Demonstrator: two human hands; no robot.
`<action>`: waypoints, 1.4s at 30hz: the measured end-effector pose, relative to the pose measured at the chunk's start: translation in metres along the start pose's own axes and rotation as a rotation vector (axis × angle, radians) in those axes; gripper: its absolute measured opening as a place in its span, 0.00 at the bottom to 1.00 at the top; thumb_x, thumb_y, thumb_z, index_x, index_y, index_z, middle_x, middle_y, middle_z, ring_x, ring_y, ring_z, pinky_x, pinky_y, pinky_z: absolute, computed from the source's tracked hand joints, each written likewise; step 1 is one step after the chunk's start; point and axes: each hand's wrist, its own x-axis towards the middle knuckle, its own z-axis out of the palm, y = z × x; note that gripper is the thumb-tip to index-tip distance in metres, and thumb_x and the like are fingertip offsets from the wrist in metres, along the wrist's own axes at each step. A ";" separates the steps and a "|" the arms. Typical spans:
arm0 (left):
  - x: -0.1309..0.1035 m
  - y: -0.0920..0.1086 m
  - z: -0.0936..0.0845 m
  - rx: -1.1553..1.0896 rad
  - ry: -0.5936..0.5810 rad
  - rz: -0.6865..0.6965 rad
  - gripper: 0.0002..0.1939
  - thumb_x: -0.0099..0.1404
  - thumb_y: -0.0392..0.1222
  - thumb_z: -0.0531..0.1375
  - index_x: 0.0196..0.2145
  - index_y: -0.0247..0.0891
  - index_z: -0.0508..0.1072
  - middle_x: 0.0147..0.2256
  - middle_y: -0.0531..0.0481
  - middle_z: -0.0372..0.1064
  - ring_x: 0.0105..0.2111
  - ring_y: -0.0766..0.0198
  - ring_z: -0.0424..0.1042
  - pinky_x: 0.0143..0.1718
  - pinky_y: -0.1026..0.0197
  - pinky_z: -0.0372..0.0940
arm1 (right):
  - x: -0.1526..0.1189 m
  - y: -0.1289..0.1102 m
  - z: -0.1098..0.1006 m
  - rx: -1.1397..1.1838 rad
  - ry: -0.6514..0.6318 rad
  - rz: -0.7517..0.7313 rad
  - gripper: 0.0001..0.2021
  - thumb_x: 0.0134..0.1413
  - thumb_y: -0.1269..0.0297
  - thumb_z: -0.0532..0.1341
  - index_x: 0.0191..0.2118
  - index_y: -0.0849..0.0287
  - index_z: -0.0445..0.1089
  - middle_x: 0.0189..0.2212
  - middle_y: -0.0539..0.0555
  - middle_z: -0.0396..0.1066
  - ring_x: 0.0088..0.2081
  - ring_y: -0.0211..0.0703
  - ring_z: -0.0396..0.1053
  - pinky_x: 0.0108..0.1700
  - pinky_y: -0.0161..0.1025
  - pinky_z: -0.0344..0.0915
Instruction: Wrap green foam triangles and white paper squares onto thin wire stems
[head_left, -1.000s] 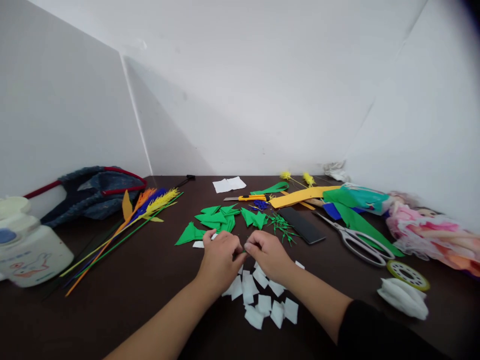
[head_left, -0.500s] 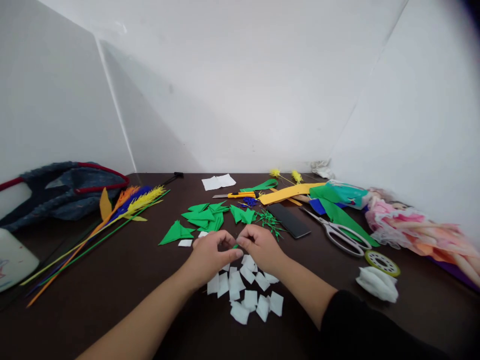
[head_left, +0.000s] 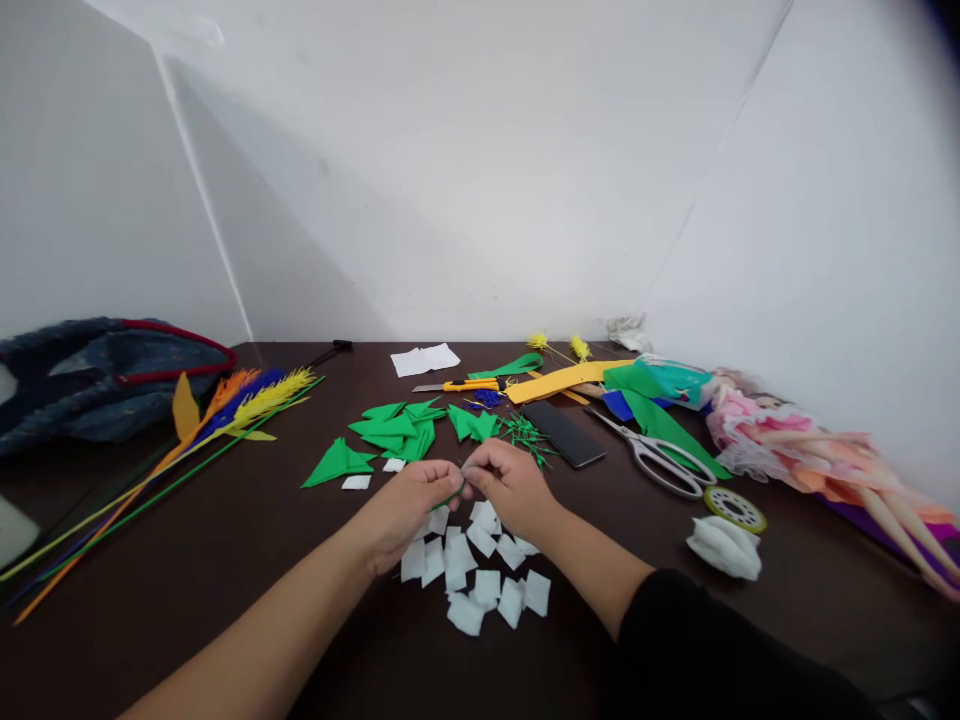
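Both of my hands meet over the near middle of the dark table. My left hand is closed, its thumb and finger pinching a small green piece that shows only in part. Against it, the fingertips of my right hand are pinched together; what they grip, if anything, is too small to name. Below the hands lie several small white squares. Just beyond are folded green paper pieces, and near my right hand is a bunch of thin green snippets.
A yellow utility knife, a black phone, scissors, a tape roll and a white wad lie beyond and to the right. Dolls lie far right. Coloured wheat-like stems and a denim bag are left.
The view has turned slightly right, so everything sits further left. My hands have drawn closer, with the left fingers now closed more tightly around the green piece.
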 end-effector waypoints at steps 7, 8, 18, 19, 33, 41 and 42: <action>0.001 0.001 0.001 0.412 0.150 0.109 0.10 0.57 0.43 0.52 0.21 0.37 0.64 0.22 0.54 0.62 0.26 0.66 0.61 0.30 0.63 0.55 | 0.000 0.003 0.004 -0.097 0.055 0.042 0.06 0.46 0.73 0.56 0.22 0.59 0.64 0.21 0.47 0.64 0.27 0.35 0.61 0.31 0.33 0.57; 0.002 0.002 0.001 0.526 0.194 0.137 0.10 0.57 0.42 0.53 0.21 0.37 0.65 0.23 0.54 0.63 0.27 0.65 0.61 0.31 0.62 0.55 | 0.001 0.003 0.004 -0.123 0.064 0.045 0.06 0.47 0.72 0.56 0.22 0.59 0.63 0.21 0.48 0.63 0.27 0.36 0.61 0.31 0.33 0.57; 0.000 -0.001 0.003 0.949 0.298 0.327 0.05 0.56 0.39 0.54 0.24 0.40 0.68 0.30 0.53 0.69 0.37 0.60 0.64 0.47 0.48 0.47 | 0.003 0.002 0.007 -0.360 0.064 -0.012 0.10 0.50 0.69 0.53 0.20 0.59 0.58 0.20 0.49 0.60 0.27 0.38 0.58 0.30 0.34 0.52; 0.000 -0.002 0.003 0.964 0.299 0.340 0.05 0.56 0.38 0.54 0.25 0.41 0.69 0.31 0.53 0.69 0.38 0.60 0.64 0.48 0.47 0.45 | 0.003 0.002 0.007 -0.360 0.046 0.002 0.11 0.50 0.69 0.52 0.19 0.59 0.58 0.20 0.49 0.59 0.26 0.37 0.57 0.29 0.34 0.52; -0.007 0.000 -0.008 0.420 0.118 0.248 0.13 0.60 0.44 0.52 0.25 0.37 0.72 0.28 0.49 0.70 0.33 0.62 0.67 0.38 0.62 0.59 | 0.000 0.007 0.013 0.655 -0.131 0.369 0.13 0.45 0.62 0.61 0.39 0.59 0.70 0.26 0.49 0.66 0.26 0.35 0.64 0.32 0.36 0.64; -0.007 -0.009 -0.009 0.458 0.288 0.271 0.09 0.54 0.42 0.58 0.19 0.37 0.68 0.28 0.51 0.68 0.33 0.62 0.66 0.37 0.61 0.59 | 0.003 0.005 0.017 0.466 0.023 0.292 0.02 0.39 0.70 0.64 0.24 0.60 0.72 0.27 0.51 0.67 0.26 0.35 0.63 0.29 0.34 0.62; -0.006 -0.010 -0.008 0.501 0.323 0.270 0.08 0.52 0.41 0.59 0.19 0.38 0.68 0.28 0.51 0.68 0.34 0.61 0.66 0.39 0.60 0.58 | 0.004 0.003 0.017 0.418 0.033 0.293 0.01 0.39 0.71 0.63 0.23 0.61 0.72 0.25 0.50 0.67 0.26 0.35 0.63 0.29 0.34 0.61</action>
